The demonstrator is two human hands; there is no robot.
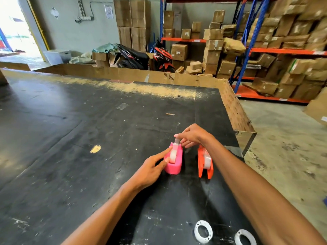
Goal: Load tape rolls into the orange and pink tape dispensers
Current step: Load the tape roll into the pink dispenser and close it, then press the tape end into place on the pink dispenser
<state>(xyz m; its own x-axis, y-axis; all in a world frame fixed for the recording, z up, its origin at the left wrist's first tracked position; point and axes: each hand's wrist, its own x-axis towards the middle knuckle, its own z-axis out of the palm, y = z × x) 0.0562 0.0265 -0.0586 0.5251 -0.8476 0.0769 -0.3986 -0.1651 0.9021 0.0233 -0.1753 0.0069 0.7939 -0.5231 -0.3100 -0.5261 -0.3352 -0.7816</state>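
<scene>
A pink tape dispenser (174, 160) stands on the black table (70, 138) with a clear tape roll (172, 155) seated in it. My left hand (150, 169) grips its left side, thumb on the rim. My right hand (192, 135) pinches the tape's free end (177, 140) above the dispenser's far end. To the right stands an orange tape dispenser (203, 163), also holding a clear roll (207, 160), partly hidden by my right forearm.
Two white plastic rings (203, 231) (245, 236) lie near the table's front edge. A cardboard wall (233, 106) borders the table's far and right sides. Shelving with cardboard boxes (283, 50) and parked motorbikes (141, 57) stand beyond.
</scene>
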